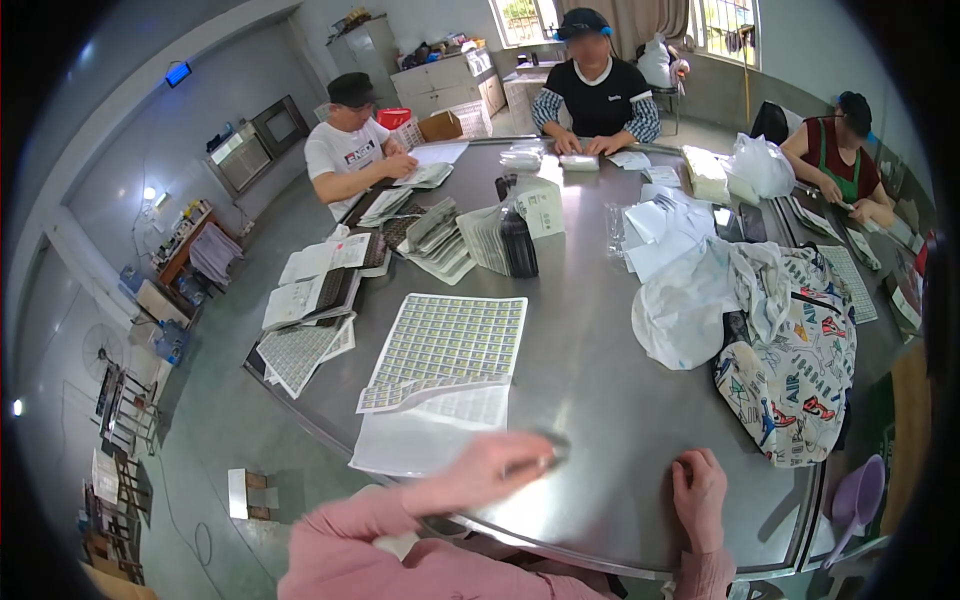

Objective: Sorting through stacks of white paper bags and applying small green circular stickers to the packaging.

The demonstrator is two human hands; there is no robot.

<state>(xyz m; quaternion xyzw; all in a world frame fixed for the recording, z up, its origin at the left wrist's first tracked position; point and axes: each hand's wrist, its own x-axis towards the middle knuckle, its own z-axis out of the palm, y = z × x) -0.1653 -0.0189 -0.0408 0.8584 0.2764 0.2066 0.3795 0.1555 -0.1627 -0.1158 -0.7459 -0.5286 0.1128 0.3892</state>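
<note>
Sheet of printed paper point(455, 335) lies beyond and left of the nearer left hand point(488, 468), which I log as closed on a blurred dark thing point(549, 447); right hand point(700, 490) loosely curled at worktop point(600, 380), contents I cannot tell.

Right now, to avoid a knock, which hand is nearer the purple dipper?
Right: the right hand is to the left of the purple dipper; the left hand is much farther left.
</note>
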